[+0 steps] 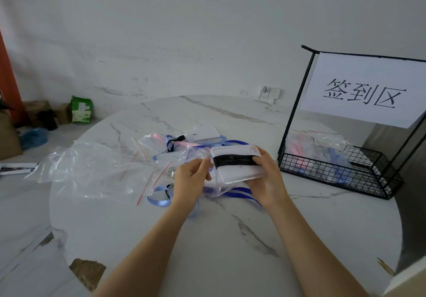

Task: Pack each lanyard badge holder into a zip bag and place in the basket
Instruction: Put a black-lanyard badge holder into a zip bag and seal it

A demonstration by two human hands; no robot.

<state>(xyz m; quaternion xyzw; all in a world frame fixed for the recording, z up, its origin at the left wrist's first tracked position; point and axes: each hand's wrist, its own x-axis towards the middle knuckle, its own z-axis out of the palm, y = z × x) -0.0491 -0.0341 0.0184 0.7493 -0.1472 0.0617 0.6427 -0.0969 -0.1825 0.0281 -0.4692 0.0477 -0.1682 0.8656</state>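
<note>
- The badge holder (235, 166), with a black lanyard wound around it, is above the worktop (207, 239); the right hand (265, 181) grips its right end.
- The left hand (191, 179) pinches the zip bag (214, 187) at the holder's left end.
- The basket (341, 177) stands on the right.

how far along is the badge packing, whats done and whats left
Done: filled clear bags holding pink and blue lanyards lie in the black wire basket. In hand: the right hand grips a clear badge holder wrapped in black lanyard; the left hand pinches a clear zip bag, holder not fully in. Left: loose light blue lanyard, dark blue lanyard and others on the white marble table.
</note>
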